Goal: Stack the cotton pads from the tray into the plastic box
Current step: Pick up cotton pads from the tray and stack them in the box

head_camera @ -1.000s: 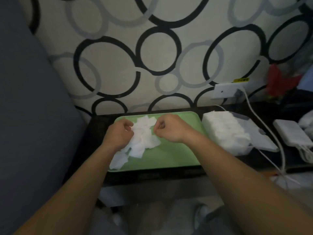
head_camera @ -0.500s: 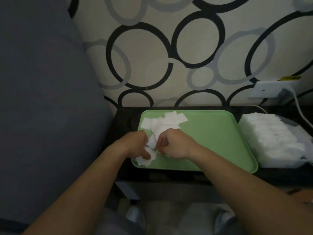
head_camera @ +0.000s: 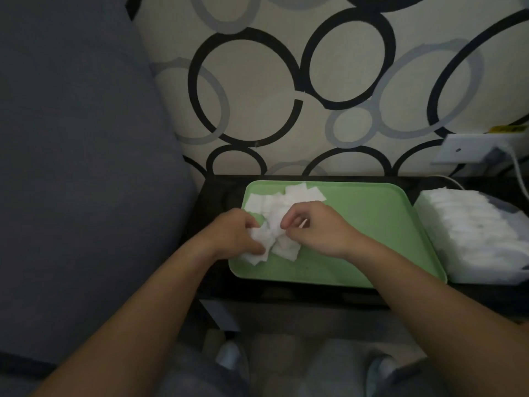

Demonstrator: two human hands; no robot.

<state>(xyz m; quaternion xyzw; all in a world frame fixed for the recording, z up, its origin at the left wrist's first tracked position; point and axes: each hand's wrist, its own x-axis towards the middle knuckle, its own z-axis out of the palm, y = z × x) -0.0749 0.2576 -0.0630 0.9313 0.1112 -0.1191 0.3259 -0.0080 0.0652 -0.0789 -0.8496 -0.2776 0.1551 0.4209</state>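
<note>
A green tray (head_camera: 372, 224) lies on a dark low table. Several loose white cotton pads (head_camera: 274, 204) are heaped on its left half. My left hand (head_camera: 234, 239) is curled over the near-left pads and pinches some of them. Just to the right, my right hand (head_camera: 317, 230) has curled fingers pinching pads in the same heap. A clear plastic box (head_camera: 475, 270) stands right of the tray, filled with rows of stacked white pads (head_camera: 463, 222).
A dark grey cushion (head_camera: 80, 167) fills the left side next to the table (head_camera: 217, 202). A white wall socket (head_camera: 469, 150) with a plugged cable sits at the back right, on the ring-patterned wall. My knees and shoes show below the table edge.
The view has swung left and down, so the tray and box sit further right. Both hands moved from the far part of the pad heap to its near part and gather pads there.
</note>
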